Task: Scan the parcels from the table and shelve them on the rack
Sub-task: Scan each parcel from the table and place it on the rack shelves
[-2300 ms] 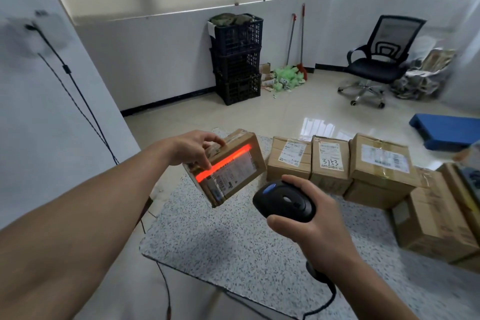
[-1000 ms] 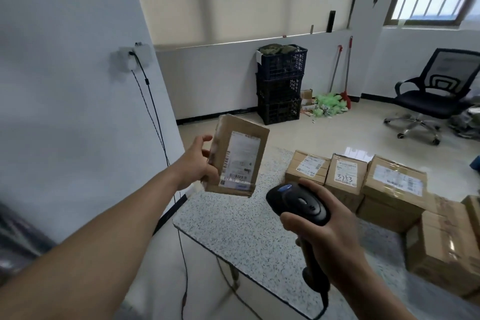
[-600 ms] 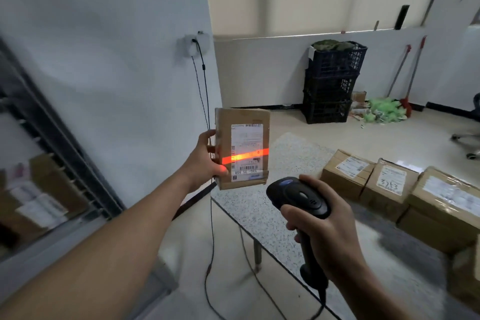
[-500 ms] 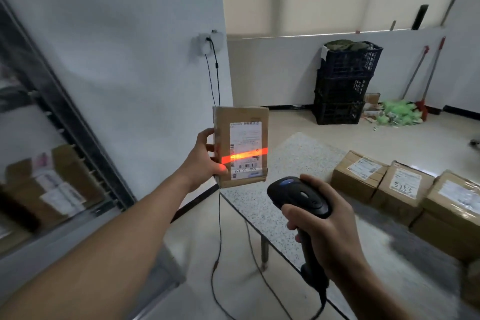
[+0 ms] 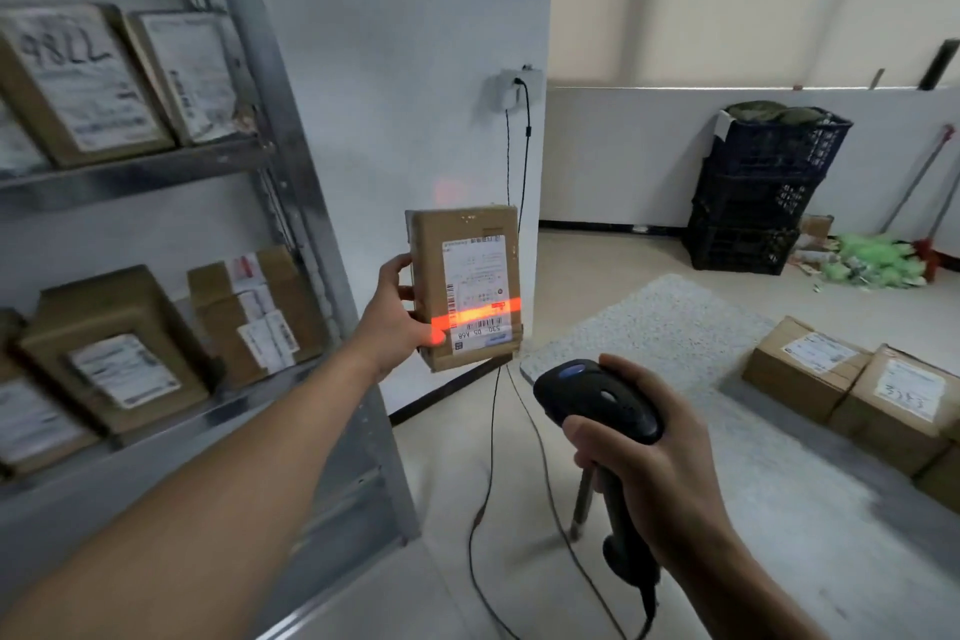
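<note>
Parcel (image 5: 465, 286) upright in mid-air, between the rack (image 5: 291, 161) and the corner of the table (image 5: 675, 327), and I see my left hand (image 5: 397, 327) gripping its left edge, thumb on the front, fingers curled round the side. An orange-red scan line (image 5: 478, 314) crosses the lower label (image 5: 475, 276), just above the barcode. My right hand (image 5: 649, 473) is wrapped tight round the black scanner (image 5: 597, 400), which points at the parcel without touching it. Other parcels (image 5: 802, 369) sit on the table; shelved parcels (image 5: 109, 369) fill the rack.
</note>
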`<state>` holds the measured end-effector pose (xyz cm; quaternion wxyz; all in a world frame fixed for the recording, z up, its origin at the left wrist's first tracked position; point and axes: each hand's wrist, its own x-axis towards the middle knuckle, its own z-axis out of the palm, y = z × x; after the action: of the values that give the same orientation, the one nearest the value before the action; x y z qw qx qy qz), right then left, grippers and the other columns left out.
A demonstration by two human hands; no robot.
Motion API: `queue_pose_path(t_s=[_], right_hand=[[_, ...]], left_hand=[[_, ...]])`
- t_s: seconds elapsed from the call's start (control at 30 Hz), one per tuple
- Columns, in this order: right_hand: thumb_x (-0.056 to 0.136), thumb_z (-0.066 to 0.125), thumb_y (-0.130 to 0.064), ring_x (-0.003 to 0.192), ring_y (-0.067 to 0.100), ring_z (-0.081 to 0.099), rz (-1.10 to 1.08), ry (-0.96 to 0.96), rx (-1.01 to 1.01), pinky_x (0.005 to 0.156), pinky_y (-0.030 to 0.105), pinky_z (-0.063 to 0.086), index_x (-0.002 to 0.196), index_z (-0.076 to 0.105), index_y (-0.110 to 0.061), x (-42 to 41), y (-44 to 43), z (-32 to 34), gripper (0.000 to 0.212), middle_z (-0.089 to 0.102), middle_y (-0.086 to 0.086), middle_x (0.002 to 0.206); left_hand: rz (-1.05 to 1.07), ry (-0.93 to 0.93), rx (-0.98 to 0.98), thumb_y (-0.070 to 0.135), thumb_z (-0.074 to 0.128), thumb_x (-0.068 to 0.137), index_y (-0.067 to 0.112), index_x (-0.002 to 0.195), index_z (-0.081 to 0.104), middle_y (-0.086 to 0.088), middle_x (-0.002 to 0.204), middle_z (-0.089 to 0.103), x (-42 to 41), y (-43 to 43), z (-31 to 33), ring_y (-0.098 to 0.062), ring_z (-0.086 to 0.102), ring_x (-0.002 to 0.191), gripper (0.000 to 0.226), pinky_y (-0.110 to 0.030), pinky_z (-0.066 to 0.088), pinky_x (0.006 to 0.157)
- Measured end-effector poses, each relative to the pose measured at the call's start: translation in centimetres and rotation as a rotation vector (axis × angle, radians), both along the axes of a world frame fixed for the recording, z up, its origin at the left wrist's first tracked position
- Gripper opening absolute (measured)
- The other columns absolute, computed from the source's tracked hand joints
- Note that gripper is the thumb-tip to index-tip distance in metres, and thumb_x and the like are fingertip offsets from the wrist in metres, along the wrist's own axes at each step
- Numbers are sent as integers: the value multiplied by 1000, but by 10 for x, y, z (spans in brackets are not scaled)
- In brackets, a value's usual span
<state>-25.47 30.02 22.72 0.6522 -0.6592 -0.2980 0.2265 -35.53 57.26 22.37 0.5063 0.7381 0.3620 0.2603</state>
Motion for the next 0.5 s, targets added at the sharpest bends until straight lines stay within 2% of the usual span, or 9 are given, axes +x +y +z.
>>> queue_pose_path(t_s=[0.2,0.33,0.43,0.5], right_hand=[[56,78,-23,65,29,71,29,-7,8,52,38,57,108,67,-41,-83,21,6,56,75,1,87],[55,79,-22,64,30,71,37,9,18,50,32,55,112,69,-36,-135,34,3,59,74,7,85],[55,78,-21,65,34,70,60,11,22,50,32,56,107,69,-37,-168,41,5,55,74,5,84],[55,78,-22,64,33,70,67,2,19,50,37,56,105,68,-39,-186,45,7,54,74,2,84]], left_hand=[[30,-34,-8,-12,81,68,37,147,27,-3,124,55,-88,20,8,-22,68,101,108,-47,63,77],[52,-64,-20,-17,78,67,39,141,29,-9,122,60,-143,28,10,-25,68,102,104,-42,63,74],[69,-42,1,-16,77,68,35,147,27,-2,115,60,-179,31,15,-25,68,103,106,-48,62,82],[78,-25,15,-14,78,69,36,149,23,-1,117,57,-201,31,17,-23,67,103,109,-45,61,84]])
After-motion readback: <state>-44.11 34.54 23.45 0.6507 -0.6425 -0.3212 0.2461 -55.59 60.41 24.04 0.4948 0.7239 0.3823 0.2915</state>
